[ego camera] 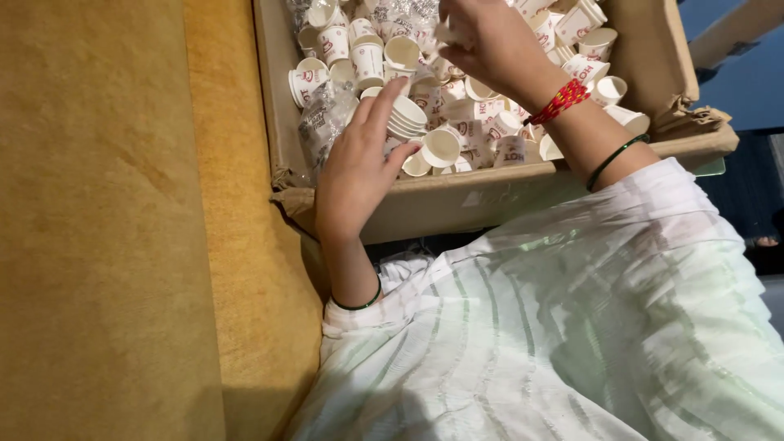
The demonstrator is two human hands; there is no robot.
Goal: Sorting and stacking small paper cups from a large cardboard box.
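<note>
the left hand (357,167) clamps its fingers on a stack of paper cups (406,117) lying sideways, rims pointing right toward the right hand (490,45), which pinches something small farther back in the cardboard box (457,200).

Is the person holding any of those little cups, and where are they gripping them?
The left hand grips a nested stack of paper cups by its side, above the cardboard box. The right hand pinches something small and white; what it is cannot be told.

Paper cups (457,114) loose inside cardboard box (457,200), hands above.
</note>
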